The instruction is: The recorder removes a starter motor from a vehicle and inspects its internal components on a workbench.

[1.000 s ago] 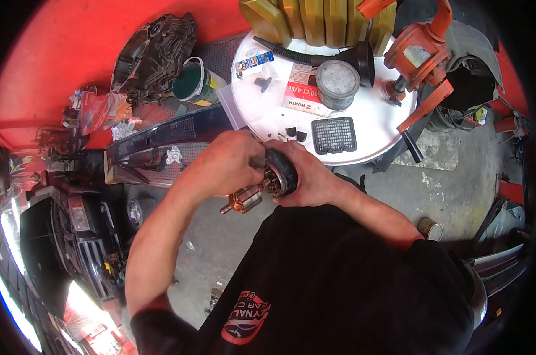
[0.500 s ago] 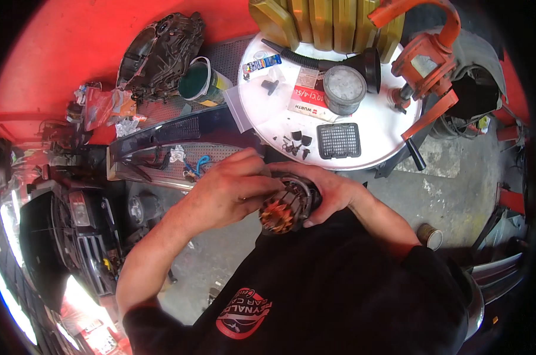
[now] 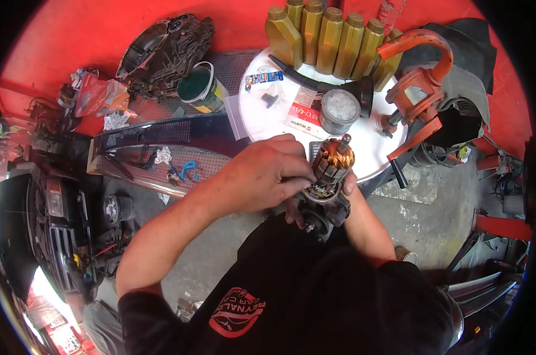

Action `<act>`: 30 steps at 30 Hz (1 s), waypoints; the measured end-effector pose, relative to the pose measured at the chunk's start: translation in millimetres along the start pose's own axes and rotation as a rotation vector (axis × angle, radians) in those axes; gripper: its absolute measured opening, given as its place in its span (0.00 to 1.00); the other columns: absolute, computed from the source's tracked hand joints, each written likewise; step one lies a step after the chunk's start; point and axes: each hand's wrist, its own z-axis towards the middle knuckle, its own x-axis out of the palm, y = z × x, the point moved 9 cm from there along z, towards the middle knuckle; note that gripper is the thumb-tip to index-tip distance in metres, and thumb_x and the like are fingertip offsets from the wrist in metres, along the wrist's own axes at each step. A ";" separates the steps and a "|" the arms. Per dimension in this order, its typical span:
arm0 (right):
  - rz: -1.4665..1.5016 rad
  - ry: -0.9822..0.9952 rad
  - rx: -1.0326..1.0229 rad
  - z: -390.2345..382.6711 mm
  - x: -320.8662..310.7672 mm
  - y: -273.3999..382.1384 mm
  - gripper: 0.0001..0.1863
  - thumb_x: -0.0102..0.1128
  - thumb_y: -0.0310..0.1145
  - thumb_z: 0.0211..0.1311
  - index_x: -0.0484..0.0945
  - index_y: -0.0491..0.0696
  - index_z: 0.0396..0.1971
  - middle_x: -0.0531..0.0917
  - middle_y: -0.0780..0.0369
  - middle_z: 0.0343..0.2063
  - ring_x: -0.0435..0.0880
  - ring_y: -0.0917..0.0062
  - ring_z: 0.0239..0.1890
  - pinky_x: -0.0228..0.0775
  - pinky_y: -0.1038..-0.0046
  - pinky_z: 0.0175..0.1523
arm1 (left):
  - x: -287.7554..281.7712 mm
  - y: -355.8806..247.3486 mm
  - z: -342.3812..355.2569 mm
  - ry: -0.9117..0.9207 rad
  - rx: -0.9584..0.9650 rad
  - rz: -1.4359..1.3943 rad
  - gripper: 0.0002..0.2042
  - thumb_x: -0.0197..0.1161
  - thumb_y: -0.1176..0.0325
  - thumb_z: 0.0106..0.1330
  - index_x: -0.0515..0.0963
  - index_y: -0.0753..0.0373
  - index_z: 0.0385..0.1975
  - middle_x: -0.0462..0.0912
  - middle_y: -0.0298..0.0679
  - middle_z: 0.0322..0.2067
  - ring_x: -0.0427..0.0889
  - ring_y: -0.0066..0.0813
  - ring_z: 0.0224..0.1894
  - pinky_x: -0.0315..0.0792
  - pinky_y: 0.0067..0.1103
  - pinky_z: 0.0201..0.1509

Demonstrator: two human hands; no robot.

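My right hand [image 3: 349, 183] grips a dark motor housing [image 3: 336, 210] from the side and below. An armature [image 3: 336, 155] stands upright in the housing, with copper windings and a shaft at the top. My left hand [image 3: 279, 171] is bent at the housing's rim beside the armature, thumb and fingers closed; whatever they pinch is hidden. The round white table [image 3: 261, 124] lies just beyond, partly behind the armature.
On or behind the table are several golden jugs [image 3: 330, 41], a grey tub [image 3: 340, 110], a black funnel [image 3: 362, 94] and an orange hand pump [image 3: 415, 94]. Left are a bucket [image 3: 203, 89], a cast casing [image 3: 161, 53] and a car front [image 3: 49, 236]. A grey-clothed leg [image 3: 102, 325] shows lower left.
The housing and armature have turned: the copper end pointed down-left and toward me, and now points up. Both hands have moved right with them. The whole view has shifted slightly.
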 end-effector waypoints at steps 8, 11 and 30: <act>-0.515 -1.060 0.429 -76.0 -62.9 -7.9 0.60 0.87 0.30 0.37 0.65 0.35 0.75 0.80 0.47 0.67 0.80 0.56 0.69 0.65 0.55 0.79 | 34.0 -8.8 -12.7 -0.063 0.010 -0.010 0.07 0.74 0.77 0.57 0.83 0.66 0.33 0.79 0.41 0.31 0.81 0.43 0.39 0.78 0.35 0.43; -0.250 -0.727 0.227 -62.4 -58.7 -17.1 0.60 0.87 0.36 0.38 0.66 0.35 0.75 0.80 0.48 0.67 0.81 0.57 0.69 0.66 0.56 0.78 | 33.5 -18.0 -15.8 -0.194 0.102 0.047 0.09 0.71 0.78 0.53 0.81 0.68 0.33 0.79 0.44 0.34 0.81 0.47 0.41 0.78 0.36 0.45; 0.181 -0.147 0.296 -27.9 -41.2 -47.5 0.52 0.88 0.34 0.46 0.69 0.33 0.71 0.83 0.43 0.61 0.86 0.50 0.60 0.78 0.47 0.65 | 21.7 16.8 -41.7 -0.131 -0.304 -0.148 0.09 0.72 0.73 0.61 0.85 0.65 0.41 0.86 0.46 0.42 0.84 0.51 0.50 0.79 0.39 0.54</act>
